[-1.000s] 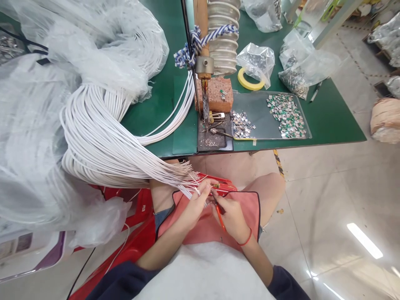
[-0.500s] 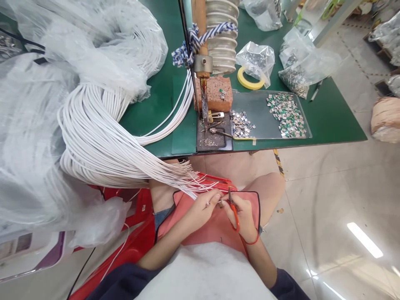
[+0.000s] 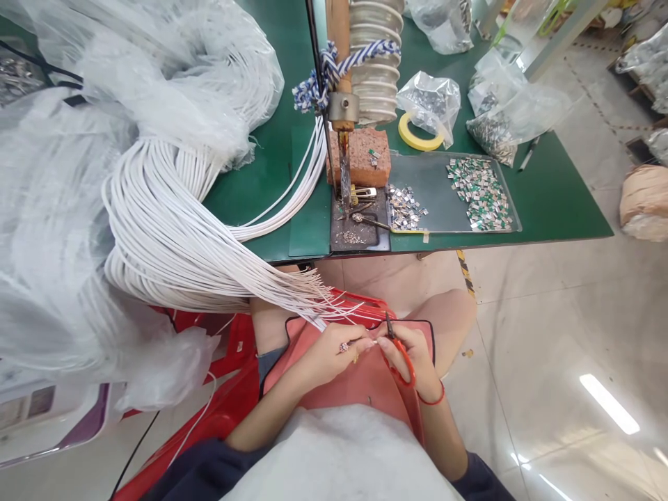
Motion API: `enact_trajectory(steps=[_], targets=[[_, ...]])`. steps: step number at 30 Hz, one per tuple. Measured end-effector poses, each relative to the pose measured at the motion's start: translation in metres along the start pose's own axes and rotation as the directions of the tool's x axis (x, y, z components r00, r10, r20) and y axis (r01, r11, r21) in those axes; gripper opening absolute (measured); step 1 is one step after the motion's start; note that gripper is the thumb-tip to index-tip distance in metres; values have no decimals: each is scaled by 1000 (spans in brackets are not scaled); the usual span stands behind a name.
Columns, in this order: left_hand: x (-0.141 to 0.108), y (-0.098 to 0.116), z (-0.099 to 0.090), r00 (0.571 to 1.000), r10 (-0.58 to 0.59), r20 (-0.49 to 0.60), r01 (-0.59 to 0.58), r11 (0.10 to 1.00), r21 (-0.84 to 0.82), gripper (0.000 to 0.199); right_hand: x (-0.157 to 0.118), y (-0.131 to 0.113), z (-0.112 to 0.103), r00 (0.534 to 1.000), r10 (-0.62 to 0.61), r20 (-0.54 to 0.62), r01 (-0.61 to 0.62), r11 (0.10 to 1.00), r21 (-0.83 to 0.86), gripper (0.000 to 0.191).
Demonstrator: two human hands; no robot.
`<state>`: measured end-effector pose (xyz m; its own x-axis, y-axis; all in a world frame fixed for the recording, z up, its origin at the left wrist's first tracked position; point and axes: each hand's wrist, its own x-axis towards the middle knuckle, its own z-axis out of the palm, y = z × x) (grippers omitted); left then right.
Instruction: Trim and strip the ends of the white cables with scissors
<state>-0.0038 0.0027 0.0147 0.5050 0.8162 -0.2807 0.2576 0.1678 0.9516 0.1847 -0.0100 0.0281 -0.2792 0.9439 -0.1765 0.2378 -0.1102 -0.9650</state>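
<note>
The **left hand** [image 3: 334, 355] sits at about 6 o'clock in the head view, its grip narrow, with thumb and fingers pinched together on what looks like the end of a thin **white wire** [image 3: 355, 323]. The strand is too fine to be sure how much of it is held. The **right hand** [image 3: 410, 355] has a firm, closed grip on a pair of **red-handled scissors** [image 3: 401, 369], with the blades pointing toward 12 o'clock, just beside the left fingertips.

The wire belongs to a large **bundle of white wires** [image 3: 156, 223], which sweeps from about 9 o'clock and fans out to loose ends over the person's lap, above a **pink apron** [image 3: 355, 396]. Each wire should be light and limp, though the mass has some weight, so the bundle is best supported along its length and single ends pinched close to the tip, where they bend least.

At 12 o'clock, a **green tabletop** [image 3: 547, 202] carries a **metal tray** [image 3: 422, 174] with two heaps of small **metal terminals** [image 3: 480, 195] and a **roll of yellow tape** [image 3: 420, 132]. A **red plastic chair** [image 3: 224, 410] shows at about 7 o'clock.
</note>
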Motion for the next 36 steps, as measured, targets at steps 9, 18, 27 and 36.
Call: enact_trajectory(steps=[9, 18, 27, 36], targets=[[1, 3, 1, 998, -42, -46, 42, 999, 8, 33, 1, 2, 6, 992, -104, -71, 89, 977, -196, 25], [4, 2, -5, 986, -46, -161, 35, 997, -70, 23, -2, 9, 18, 964, -27, -266, 25, 1000, -10, 20], [3, 3, -8, 942, 25, -333, -87, 981, -173, 13, 1, 3, 23, 989, -26, -144, 31, 999, 29, 11], [1, 4, -6, 954, 37, -296, -100, 975, -200, 14, 2, 9, 29, 1000, 19, 24, -20, 997, 72, 15]])
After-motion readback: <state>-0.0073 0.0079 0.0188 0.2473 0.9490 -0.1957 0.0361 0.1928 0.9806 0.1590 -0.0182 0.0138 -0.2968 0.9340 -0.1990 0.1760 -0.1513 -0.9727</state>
